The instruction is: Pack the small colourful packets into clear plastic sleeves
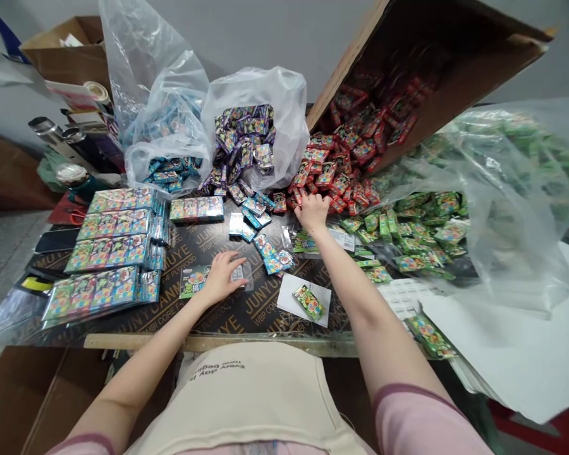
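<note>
My left hand [222, 277] rests with fingers apart on a clear plastic sleeve with a green printed card [193, 282], partly covering it. My right hand [313, 213] reaches into the near edge of a heap of small red packets [341, 174]; its fingers are spread and curved over them, and the fingertips are partly hidden. Between my hands lie loose blue packets [258, 218] and a few more packets [271, 254]. Closer to me, one green packet [309, 302] lies on a white card [287, 296]. Another green-printed sleeve [303, 242] is under my right wrist.
Stacked sets of packets in clear wrap [107, 243] stand at left, with one set [196, 208] beside them. Plastic bags of blue [171, 174] and purple packets [244, 133] stand behind. A tilted carton [455, 82] spills red packets; green packets [417, 230] and white sheets [526, 354] lie right.
</note>
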{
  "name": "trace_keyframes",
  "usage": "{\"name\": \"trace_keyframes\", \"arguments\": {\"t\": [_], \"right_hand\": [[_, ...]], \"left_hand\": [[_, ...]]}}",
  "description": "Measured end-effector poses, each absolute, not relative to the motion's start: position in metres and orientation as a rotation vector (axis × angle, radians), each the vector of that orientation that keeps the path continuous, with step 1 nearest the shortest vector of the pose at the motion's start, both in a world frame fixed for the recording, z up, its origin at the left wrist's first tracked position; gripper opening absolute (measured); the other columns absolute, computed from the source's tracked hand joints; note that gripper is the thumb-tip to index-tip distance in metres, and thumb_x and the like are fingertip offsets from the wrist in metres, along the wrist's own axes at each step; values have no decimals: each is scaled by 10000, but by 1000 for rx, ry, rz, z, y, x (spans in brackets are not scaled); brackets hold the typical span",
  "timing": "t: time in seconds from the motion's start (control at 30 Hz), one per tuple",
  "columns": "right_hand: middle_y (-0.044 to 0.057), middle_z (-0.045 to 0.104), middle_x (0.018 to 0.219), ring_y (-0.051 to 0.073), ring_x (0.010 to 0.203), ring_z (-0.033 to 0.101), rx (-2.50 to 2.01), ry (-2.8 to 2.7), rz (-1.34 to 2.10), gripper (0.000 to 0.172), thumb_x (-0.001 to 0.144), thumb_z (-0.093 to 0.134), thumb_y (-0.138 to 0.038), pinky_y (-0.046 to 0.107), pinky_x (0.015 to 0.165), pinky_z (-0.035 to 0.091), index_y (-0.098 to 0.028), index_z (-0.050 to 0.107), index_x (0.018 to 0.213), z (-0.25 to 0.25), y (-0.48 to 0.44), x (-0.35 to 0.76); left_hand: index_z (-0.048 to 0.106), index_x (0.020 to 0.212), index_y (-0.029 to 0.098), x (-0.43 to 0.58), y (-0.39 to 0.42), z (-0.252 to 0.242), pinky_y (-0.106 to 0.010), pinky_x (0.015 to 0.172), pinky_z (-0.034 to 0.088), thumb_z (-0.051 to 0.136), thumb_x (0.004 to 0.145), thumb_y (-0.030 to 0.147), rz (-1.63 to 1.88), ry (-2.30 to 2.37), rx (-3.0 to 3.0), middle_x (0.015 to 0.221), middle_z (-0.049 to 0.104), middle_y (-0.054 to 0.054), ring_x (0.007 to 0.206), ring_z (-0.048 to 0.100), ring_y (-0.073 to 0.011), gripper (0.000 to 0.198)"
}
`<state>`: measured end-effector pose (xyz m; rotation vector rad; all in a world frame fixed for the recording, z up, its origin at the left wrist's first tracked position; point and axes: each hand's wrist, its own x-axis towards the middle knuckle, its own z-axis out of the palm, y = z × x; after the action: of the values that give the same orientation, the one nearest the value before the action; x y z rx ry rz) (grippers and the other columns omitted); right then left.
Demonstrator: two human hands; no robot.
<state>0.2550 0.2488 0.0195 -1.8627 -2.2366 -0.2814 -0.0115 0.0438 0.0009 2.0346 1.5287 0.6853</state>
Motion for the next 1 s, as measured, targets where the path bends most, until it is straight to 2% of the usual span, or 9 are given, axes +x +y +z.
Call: {"name": "trace_keyframes", "arguments": {"t": [0.13, 0.27, 0.33, 0.4, 0.5, 0.63, 0.73, 0.87, 1.0], "right_hand": [[150, 632, 850, 291, 882, 501, -1526, -2385, -259, 237, 874, 466, -266, 445, 805, 345, -135, 663, 891, 36, 190, 219], [85, 618, 759, 243, 815, 523, -978, -2585, -41, 237, 911, 454, -262, 408, 786, 361, -200, 672, 842, 36, 102, 187], [98, 650, 930, 264, 941, 544, -871, -2565, 129, 216, 894, 527, -354, 425, 852, 363, -221, 675, 980, 36, 80, 185], [141, 573, 1242, 325, 1159, 484, -883, -2497, 273, 504, 812, 620, -502, 472, 939, 343, -233, 576, 1237, 38, 74, 189], [167, 403, 1445, 360, 1316, 370, -890, -2455, 446, 873, 709, 682, -586, 511, 1022, 298, -227, 354, 1434, 41, 79, 194], [113, 538, 1316, 300, 1216, 492, -829, -2343, 640, 790, 718, 681, -391, 471, 1028, 328, -248, 338, 1415, 38, 78, 192], [109, 571, 1235, 293, 1140, 530, -970, -2189, 632, 708, 689, 685, -309, 450, 972, 383, -235, 413, 1339, 27, 75, 194], [141, 588, 1183, 332, 1085, 542, -1134, -2357, 506, 739, 676, 759, -369, 482, 910, 392, -205, 455, 1329, 4, 72, 206], [148, 565, 1258, 337, 1138, 522, -1136, -2452, 518, 796, 721, 742, -443, 500, 941, 378, -221, 396, 1402, -10, 66, 208]], "left_hand": [[694, 1030, 179, 3, 57, 15, -446, 954, 459, 732, 713, 447, 1027, 1456, 1322, 1062, 680, -118, 1023, 616, -257, 417], [689, 846, 119, 13, 68, 23, -292, 674, 525, 734, 659, 519, 1066, 1186, 625, 733, 681, -59, 645, 632, -148, 443], [683, 790, 111, 12, 68, 24, -240, 587, 493, 780, 610, 445, 1040, 1149, 571, 649, 649, -26, 538, 576, -104, 392], [683, 783, 106, 8, 63, 26, -229, 563, 480, 792, 600, 385, 985, 1142, 594, 618, 632, -11, 512, 559, -96, 351], [677, 777, 102, 3, 54, 28, -238, 582, 485, 776, 626, 378, 908, 1120, 633, 610, 623, -9, 525, 569, -101, 330], [687, 828, 106, -2, 47, 28, -275, 644, 494, 711, 693, 472, 850, 1134, 816, 722, 668, -53, 611, 605, -135, 391], [688, 1036, 138, -16, 43, 22, -416, 895, 468, 682, 714, 536, 778, 1264, 1313, 1032, 686, -121, 973, 623, -262, 513], [419, 1410, 207, -40, 37, 4, -575, 1081, 236, 868, 489, 429, 409, 1480, 2068, 1313, 535, -158, 1237, 448, -363, 1048], [106, 1517, 228, -47, 31, -8, -503, 1015, 340, 805, 604, 343, 299, 1485, 2237, 1261, 532, -132, 1168, 488, -321, 1156]]}}
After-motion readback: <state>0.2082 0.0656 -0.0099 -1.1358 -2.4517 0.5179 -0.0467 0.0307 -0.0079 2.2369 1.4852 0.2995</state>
